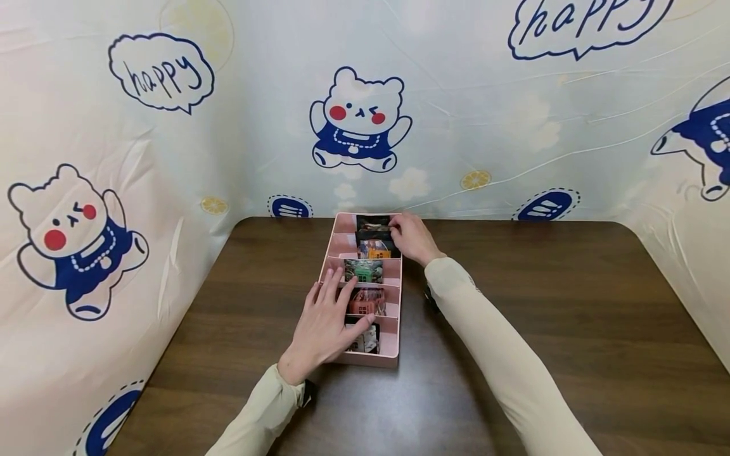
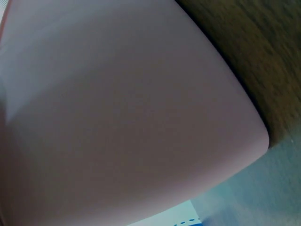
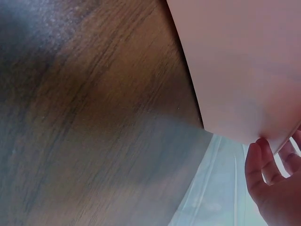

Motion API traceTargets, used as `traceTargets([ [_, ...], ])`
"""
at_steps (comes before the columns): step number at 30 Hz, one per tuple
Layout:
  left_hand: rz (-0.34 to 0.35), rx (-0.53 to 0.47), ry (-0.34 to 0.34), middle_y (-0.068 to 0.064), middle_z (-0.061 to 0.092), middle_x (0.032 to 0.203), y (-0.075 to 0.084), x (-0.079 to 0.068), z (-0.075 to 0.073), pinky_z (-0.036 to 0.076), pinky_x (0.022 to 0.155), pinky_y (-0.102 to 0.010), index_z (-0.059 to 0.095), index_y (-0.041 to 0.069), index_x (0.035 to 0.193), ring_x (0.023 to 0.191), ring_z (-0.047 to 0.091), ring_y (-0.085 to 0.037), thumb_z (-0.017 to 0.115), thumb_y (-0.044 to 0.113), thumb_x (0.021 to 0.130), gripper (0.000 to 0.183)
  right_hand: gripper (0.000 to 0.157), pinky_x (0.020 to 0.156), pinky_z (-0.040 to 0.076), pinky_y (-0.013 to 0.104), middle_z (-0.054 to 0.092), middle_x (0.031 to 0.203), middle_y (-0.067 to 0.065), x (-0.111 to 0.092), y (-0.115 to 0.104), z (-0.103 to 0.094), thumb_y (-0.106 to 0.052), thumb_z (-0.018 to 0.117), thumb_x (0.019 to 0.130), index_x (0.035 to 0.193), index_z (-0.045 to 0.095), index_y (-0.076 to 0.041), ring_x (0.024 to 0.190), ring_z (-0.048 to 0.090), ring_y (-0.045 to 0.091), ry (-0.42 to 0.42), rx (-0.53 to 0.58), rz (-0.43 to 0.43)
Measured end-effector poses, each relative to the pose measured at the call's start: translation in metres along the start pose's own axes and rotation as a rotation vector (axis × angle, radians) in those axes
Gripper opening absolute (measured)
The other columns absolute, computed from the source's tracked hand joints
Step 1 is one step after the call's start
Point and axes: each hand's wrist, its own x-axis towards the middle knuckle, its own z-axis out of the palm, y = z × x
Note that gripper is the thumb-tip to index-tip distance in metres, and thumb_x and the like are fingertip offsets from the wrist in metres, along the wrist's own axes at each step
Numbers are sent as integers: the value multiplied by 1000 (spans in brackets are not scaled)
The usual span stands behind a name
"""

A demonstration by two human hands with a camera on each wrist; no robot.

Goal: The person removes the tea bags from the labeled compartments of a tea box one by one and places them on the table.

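nearest, bottom ctr of the frame: the left sleeve (image 1: 256, 405) came in from lower left, the right sleeve (image 1: 496, 342) from lower right, w/ the tray btwn. the pink tray (image 1: 371, 361) sat ctr on the brown surface (image 1: 542, 316), long axis running approx near to far, short end toward the person.

the left hand (image 1: 327, 316) lay over the tray's near-left part, fingers straight & spread apart, no grip, pointing up-frame; it hid some of the left rim. under/just beside it, near to far, one per compt.: black-and-white pack (image 1: 367, 342), red pack (image 1: 371, 301), green pack (image 1: 365, 271).

further up: orange-fronted pack (image 1: 377, 252) in the 4th compt., then dark packs (image 1: 373, 223) in the farthest. the right hand (image 1: 414, 237) was at the tray's far right corner, fingers bent; the dark packs lay immediately left of its fingertips, so it was the nearer hand to them. in the right wrist view fingertips met the tray's corner by the rim; couldn't tell if they pinched anything. main obstacles: right rim & compt. dividers.

farthest, top of frame: printed cloth (image 1: 456, 95) behind the surface's far edge.
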Motion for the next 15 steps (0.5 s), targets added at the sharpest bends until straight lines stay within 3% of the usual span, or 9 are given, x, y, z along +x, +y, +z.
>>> traceTargets([
  [15, -10, -5, -3, -14, 28, 158, 1, -1, 0, 21, 117, -56, 38, 18, 148, 149, 19, -32, 43, 70, 88, 80, 24, 103, 44, 44, 56, 135, 11, -3, 1, 0, -17, 49, 100, 114, 64, -6, 121, 53, 30, -9, 8, -3],
])
